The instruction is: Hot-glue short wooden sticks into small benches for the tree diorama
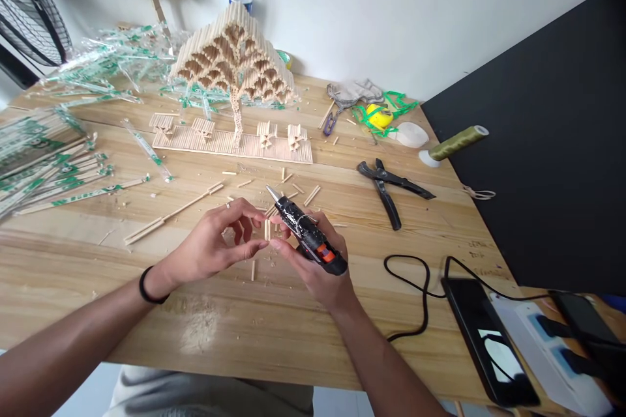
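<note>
Glue gun (306, 234) sat gripped in the right hand (320, 270), nozzle tilted up — well in front of the stick tree (235, 65). Just beside it the left hand (215, 244) pinched a short stick (267, 229) upright, fingertips closed. Pliers (388, 192) lay off to the tree's right.

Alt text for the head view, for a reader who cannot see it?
Over a wooden table, the left hand pinches a short wooden stick beside the right hand, which grips a black glue gun. Beyond are a stick-built tree model, wrapped chopsticks and pliers.
</note>
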Tool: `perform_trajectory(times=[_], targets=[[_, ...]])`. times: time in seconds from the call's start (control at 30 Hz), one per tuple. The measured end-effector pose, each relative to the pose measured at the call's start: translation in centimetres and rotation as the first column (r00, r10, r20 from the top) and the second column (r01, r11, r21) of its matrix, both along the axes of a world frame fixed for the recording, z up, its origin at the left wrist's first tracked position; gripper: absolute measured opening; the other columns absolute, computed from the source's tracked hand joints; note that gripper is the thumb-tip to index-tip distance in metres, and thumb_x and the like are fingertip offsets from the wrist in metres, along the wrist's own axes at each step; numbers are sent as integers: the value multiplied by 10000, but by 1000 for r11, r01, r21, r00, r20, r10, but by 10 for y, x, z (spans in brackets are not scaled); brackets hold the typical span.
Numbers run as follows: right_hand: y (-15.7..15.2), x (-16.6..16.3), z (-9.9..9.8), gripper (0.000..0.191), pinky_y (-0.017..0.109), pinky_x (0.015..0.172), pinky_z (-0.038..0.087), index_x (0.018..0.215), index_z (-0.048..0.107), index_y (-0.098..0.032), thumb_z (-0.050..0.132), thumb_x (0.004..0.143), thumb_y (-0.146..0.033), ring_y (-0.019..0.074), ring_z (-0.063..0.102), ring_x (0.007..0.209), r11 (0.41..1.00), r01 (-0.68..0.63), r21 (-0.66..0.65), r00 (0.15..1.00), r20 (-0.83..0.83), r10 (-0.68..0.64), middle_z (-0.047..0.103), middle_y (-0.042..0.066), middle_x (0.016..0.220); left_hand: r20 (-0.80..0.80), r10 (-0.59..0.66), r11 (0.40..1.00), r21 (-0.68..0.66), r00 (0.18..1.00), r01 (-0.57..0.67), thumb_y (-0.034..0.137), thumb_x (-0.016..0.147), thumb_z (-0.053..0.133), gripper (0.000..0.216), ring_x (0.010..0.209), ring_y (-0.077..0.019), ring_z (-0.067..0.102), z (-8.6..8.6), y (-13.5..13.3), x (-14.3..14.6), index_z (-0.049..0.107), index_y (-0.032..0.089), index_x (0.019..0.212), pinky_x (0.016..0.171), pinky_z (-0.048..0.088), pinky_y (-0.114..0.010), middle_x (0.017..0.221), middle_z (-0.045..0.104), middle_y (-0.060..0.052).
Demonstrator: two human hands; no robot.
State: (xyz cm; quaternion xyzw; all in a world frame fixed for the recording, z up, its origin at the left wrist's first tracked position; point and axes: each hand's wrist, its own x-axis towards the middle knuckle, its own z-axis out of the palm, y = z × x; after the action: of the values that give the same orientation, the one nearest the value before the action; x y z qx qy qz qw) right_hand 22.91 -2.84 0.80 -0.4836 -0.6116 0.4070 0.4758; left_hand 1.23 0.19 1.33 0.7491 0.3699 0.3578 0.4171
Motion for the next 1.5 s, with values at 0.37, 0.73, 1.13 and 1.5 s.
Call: perform_trajectory(times=[0.37,0.73,1.13,1.5], targets=[[0,2,-9,252,323,734,556,983,613,-251,835,871,-293,214,705,853,1000,-28,4,999,-33,28,712,6,866,22,-18,1000,-8,1000,18,295,936,772,179,699,-118,628,0,1,-1,688,177,1041,650,553,-245,913,669,-25],[7,19,0,160,325,691,533,906,656,-230,728,964,-361,191,636,732,995,91,46,995,-30,-90,670,15,828,220,69,963,-271,973,-7,393,928,780,284,763,-137,637,-1,4,-3,685,167,1071,700,557,-260,910,684,-42],[9,22,1,226,330,650,508,774,679,-235,737,934,-382,204,590,705,993,-119,-18,991,-63,118,622,13,739,332,133,929,-369,934,-1,343,890,825,262,662,-98,567,9,7,-5,695,173,1042,599,491,-226,798,647,6],[8,24,-3,201,304,643,493,829,709,-234,768,919,-403,190,574,681,979,-182,-90,980,-101,173,625,1,723,378,119,927,-374,918,34,272,887,822,216,663,-84,565,8,7,-5,702,164,1032,589,469,-206,812,670,4]])
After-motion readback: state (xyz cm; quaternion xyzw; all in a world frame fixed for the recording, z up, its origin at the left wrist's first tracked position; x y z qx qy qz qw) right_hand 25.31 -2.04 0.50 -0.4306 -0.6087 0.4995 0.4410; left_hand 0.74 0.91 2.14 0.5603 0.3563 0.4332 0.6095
